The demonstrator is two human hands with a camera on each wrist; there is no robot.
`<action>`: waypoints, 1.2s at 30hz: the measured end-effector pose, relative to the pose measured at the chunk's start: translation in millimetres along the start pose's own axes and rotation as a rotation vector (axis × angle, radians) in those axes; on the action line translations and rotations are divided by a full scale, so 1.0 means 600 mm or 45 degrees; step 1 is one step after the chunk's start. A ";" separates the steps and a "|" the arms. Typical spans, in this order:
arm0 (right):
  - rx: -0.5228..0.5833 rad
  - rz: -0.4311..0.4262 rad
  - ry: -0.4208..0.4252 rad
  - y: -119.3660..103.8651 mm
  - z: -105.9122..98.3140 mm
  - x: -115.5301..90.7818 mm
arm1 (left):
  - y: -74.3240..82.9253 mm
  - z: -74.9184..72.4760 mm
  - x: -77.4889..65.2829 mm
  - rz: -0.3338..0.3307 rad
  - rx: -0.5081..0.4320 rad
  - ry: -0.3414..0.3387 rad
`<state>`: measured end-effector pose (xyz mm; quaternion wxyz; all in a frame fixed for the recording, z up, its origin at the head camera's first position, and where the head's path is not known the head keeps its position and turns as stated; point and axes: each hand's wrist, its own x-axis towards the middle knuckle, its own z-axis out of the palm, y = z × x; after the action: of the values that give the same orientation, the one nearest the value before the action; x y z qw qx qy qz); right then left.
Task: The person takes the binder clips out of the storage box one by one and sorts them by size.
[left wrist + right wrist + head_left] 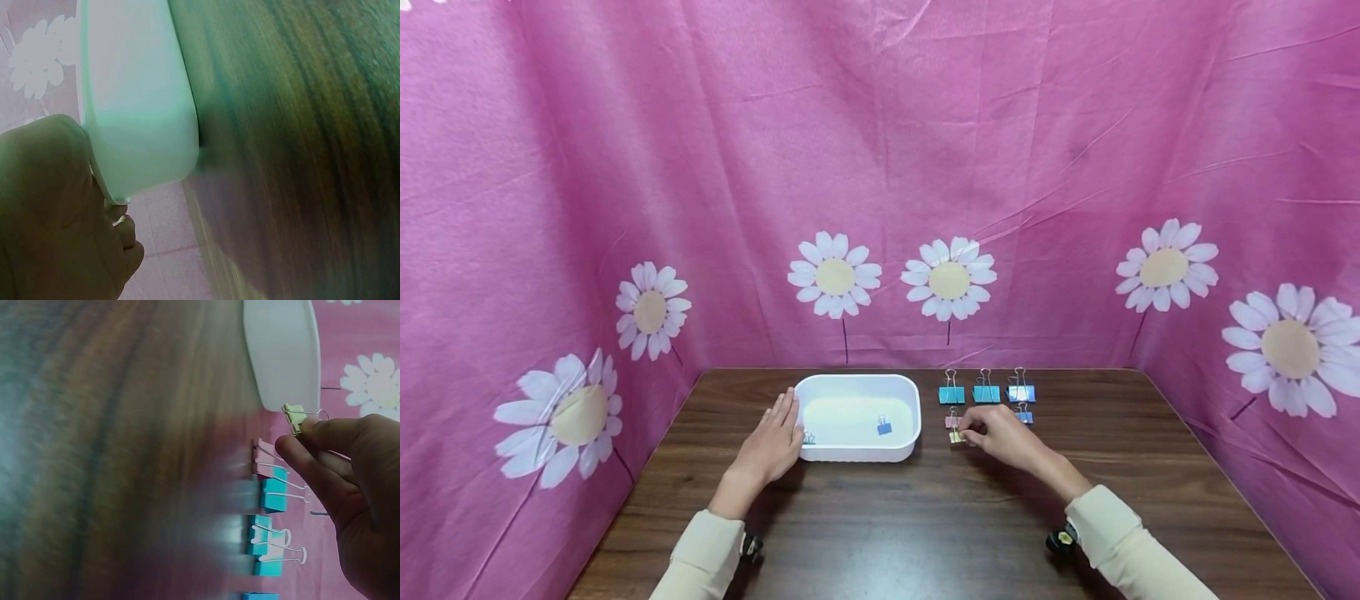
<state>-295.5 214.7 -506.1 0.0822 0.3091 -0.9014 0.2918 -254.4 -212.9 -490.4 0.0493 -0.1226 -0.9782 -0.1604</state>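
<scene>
My right hand [1000, 433] pinches a small yellow binder clip [295, 419] between thumb and fingertips. In the head view the clip overlaps a small pink binder clip [953, 421]; the right wrist view has it above the table. The left hand [771, 446] lies along the left end of a white tray [857, 454], fingers extended and touching its rim. Inside the tray are a small blue binder clip [884, 426] and a teal one [808, 437] at the front left corner, near the left hand.
Behind the right hand stand two large teal binder clips [951, 395] and a large blue one [1021, 393] in a row. A small blue clip [1024, 415] sits before it. Between the pink and blue ones, a small teal clip [259, 532] shows. Pink flowered cloth [880, 167] hangs behind the table [880, 525].
</scene>
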 end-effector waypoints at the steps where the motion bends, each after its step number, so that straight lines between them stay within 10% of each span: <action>1: 0.001 0.005 -0.006 0.001 0.003 -0.002 | 0.000 0.000 0.000 -0.002 0.000 -0.004; 36: -0.208 0.099 -0.033 0.009 0.015 -0.007 | 0.000 0.001 0.002 -0.010 0.008 -0.009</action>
<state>-295.0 215.1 -517.0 0.0840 0.2699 -0.9346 0.2161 -255.4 -212.6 -490.8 0.0456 -0.1193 -0.9793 -0.1570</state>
